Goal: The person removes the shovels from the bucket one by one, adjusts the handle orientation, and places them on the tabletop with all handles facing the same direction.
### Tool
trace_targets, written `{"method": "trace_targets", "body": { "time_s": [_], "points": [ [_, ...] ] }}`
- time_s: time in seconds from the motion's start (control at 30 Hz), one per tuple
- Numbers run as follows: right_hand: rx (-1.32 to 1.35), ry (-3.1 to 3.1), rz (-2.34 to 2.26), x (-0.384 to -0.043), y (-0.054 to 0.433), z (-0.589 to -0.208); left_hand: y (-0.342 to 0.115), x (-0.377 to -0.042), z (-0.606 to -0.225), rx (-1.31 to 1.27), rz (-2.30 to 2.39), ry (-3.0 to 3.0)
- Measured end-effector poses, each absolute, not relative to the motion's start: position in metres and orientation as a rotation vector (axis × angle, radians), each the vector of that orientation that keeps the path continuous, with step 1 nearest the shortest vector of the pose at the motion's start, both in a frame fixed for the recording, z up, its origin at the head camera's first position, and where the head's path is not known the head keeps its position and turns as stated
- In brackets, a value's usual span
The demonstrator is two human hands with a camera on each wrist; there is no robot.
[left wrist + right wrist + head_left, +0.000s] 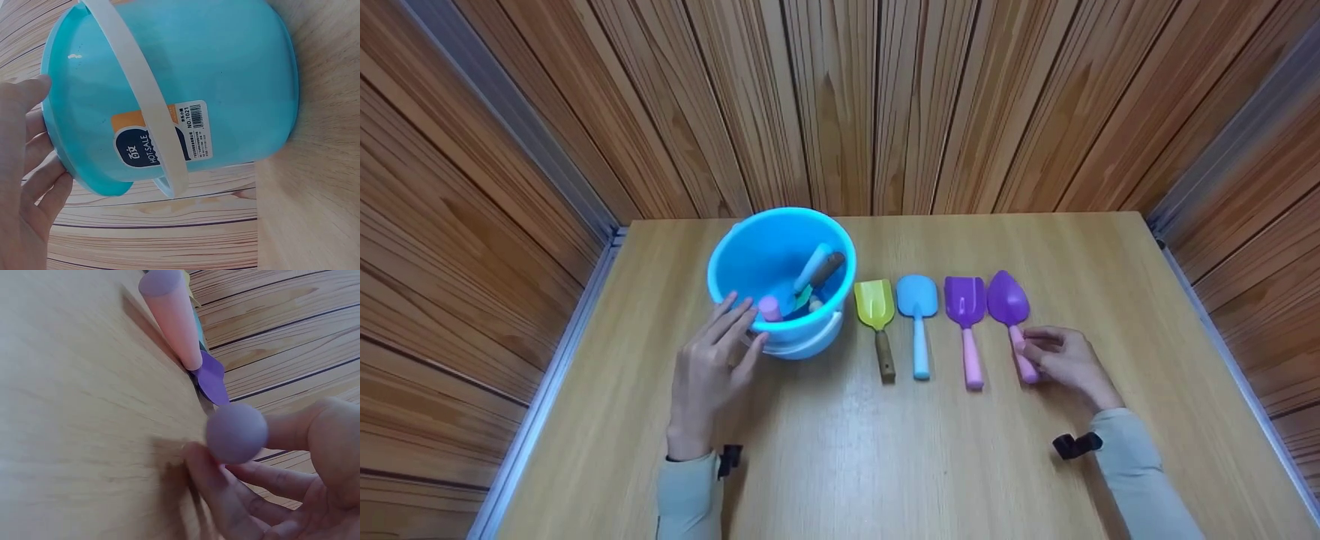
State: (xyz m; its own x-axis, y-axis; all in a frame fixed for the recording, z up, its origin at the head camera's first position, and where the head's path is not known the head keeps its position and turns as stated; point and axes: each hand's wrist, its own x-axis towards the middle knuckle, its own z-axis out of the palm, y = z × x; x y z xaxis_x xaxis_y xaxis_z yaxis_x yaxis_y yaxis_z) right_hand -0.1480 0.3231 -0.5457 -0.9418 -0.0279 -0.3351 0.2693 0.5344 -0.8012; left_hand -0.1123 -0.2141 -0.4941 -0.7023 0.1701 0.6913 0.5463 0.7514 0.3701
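My right hand (1061,360) pinches the pink handle of a purple toy trowel (1009,298) with a rounded, pointed blade, at the right end of a row. In the right wrist view the round handle end (236,433) sits between thumb and fingers, close over the table. Fairly straight fingers of my left hand (709,375) reach to the near left rim of a blue bucket (782,217). The left wrist view has the thumb (35,90) right at that rim, with the bucket's white handle (140,84) hanging against its labelled side.
Left of the trowel lie a purple shovel (964,300) with a pink handle, a blue shovel (917,296) and a yellow-green one (874,304) with a brown handle. Several tools, including a pink-ended one (769,307), are inside the bucket. Wood-panelled walls (832,105) enclose the table.
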Motion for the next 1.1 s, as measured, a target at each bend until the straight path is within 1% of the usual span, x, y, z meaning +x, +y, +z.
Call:
{"method": "trace_targets", "body": {
  "time_s": [0.33, 0.47, 0.57, 0.73, 0.9, 1.0, 1.1],
  "points": [
    [0.209, 2.443, -1.336, -0.147, 0.322, -0.535, -0.213, -0.113, -0.497, -0.496, -0.798, -2.328],
    [0.237, 2.478, -1.298, -0.147, 0.318, -0.528, -0.213, -0.114, -0.498, -0.492, -0.799, -2.332],
    [0.209, 2.560, -1.251, -0.149, 0.314, -0.521, -0.215, -0.116, -0.501, -0.508, -0.799, -2.308],
    [0.082, 2.749, -1.147, -0.158, 0.295, -0.504, -0.217, -0.122, -0.509, -0.550, -0.800, -2.209],
    [-0.035, 2.829, -1.077, -0.171, 0.257, -0.484, -0.217, -0.128, -0.518, -0.569, -0.803, -2.126],
    [-0.183, 2.876, -1.065, -0.180, 0.232, -0.470, -0.216, -0.129, -0.522, -0.571, -0.807, -2.108],
    [-0.400, 2.914, -1.027, -0.192, 0.207, -0.453, -0.215, -0.130, -0.524, -0.563, -0.811, -2.091]
  ]
}}
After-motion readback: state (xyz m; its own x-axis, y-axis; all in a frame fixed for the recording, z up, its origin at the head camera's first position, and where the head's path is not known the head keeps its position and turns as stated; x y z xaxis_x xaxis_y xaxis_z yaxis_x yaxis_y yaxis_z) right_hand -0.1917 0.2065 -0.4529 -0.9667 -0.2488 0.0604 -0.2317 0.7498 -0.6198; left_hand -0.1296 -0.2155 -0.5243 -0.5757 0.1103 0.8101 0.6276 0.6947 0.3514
